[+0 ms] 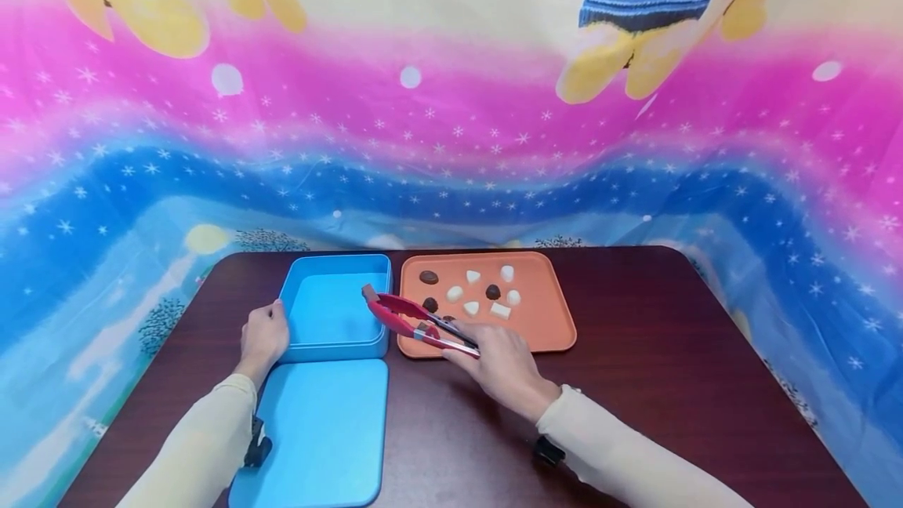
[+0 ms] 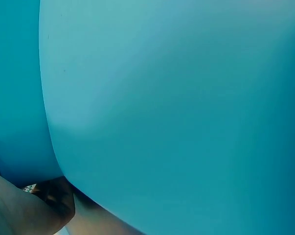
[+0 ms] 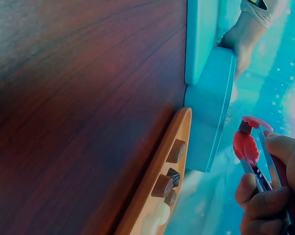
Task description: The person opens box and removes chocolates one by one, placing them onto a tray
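My right hand [image 1: 504, 367] grips a pair of red-tipped tongs [image 1: 395, 312] with metal arms. Pinched between the tong tips is a small brown chocolate piece [image 1: 369, 293], held over the right part of a blue box [image 1: 331, 345]. In the right wrist view the same chocolate piece [image 3: 245, 127] shows between the red tong heads. My left hand [image 1: 264, 338] holds the box by its left side; part of its grip is hidden. To the right lies an orange tray [image 1: 546, 316] with several white and dark brown chocolates [image 1: 493, 292] on it.
A flat blue lid [image 1: 320, 429] lies in front of the box, under the left forearm. The box and tray stand side by side near the back edge of the dark wooden table [image 1: 635, 382]. Behind the table hangs a colourful patterned cloth [image 1: 451, 139].
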